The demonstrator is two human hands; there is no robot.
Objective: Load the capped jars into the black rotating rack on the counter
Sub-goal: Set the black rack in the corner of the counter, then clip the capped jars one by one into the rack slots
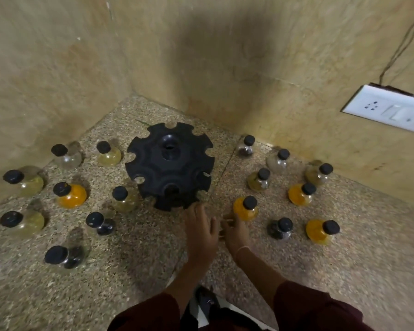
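The black rotating rack (170,163) stands in the counter's corner with its notched slots holding nothing. Several round glass jars with black caps stand on both sides of it. My left hand (201,231) rests open on the counter, its fingertips at the rack's near edge. My right hand (234,231) lies beside it, its fingers touching the base of an orange-filled jar (245,207) without closing around it. Other jars include an orange one (69,195) on the left and a dark-filled one (280,228) on the right.
Beige walls close the counter (141,254) at the back and on both sides. A white switch and socket plate (390,108) with a loose cable is on the right wall. Dark red sleeves (316,309) show at the bottom edge.
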